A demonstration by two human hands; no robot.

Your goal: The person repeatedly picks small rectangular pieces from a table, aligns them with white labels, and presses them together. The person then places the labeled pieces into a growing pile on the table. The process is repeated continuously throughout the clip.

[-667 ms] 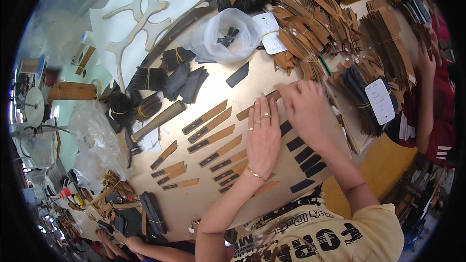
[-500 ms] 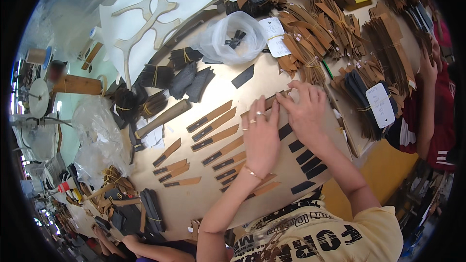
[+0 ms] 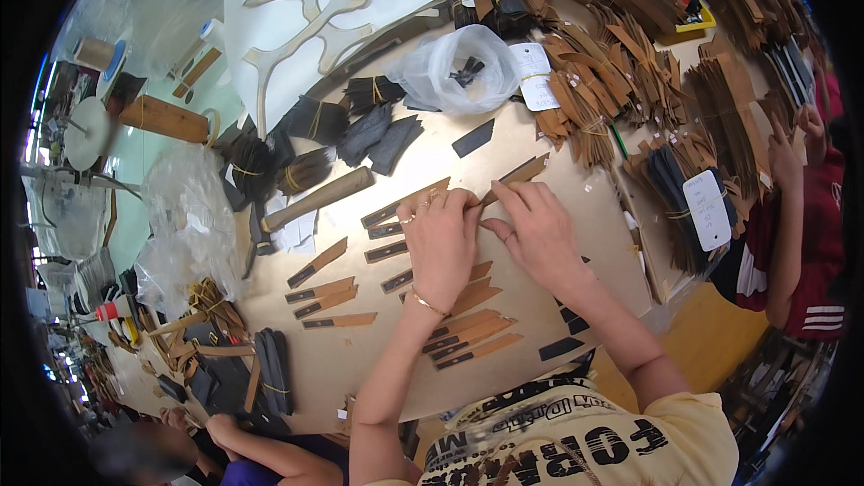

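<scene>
Both hands have slid up the bench (image 3: 585,189) since the earlier frame, from the lower rows of strips to the long tan strip (image 3: 517,171) near its middle. At this moment the left hand (image 3: 441,243) lies palm down, fingers together and curled at the tips, which press on the near end of that strip. Across from it the right hand (image 3: 535,234) meets it, thumb and forefinger pinched on the same end, so the two sets of fingertips touch. From there the strip runs away up and to the right, flat on the bench, its far end free.

Left of the hands lie rows of shorter tan strips with dark tips (image 3: 328,292), spread apart from each other, with more below the left wrist. A dark flat piece (image 3: 472,138) lies alone above the strip. Beyond it sits a clear plastic bag (image 3: 454,72) with dark bits inside and a white tag (image 3: 538,88) beside it. Bundles of brown strips (image 3: 612,81) crowd the far right edge. A wooden mallet (image 3: 315,198) rests left of the rows, near dark bundles (image 3: 364,130). Another person's arm (image 3: 783,207) shows at the right, and a third person's arm (image 3: 261,450) at the lower left.
</scene>
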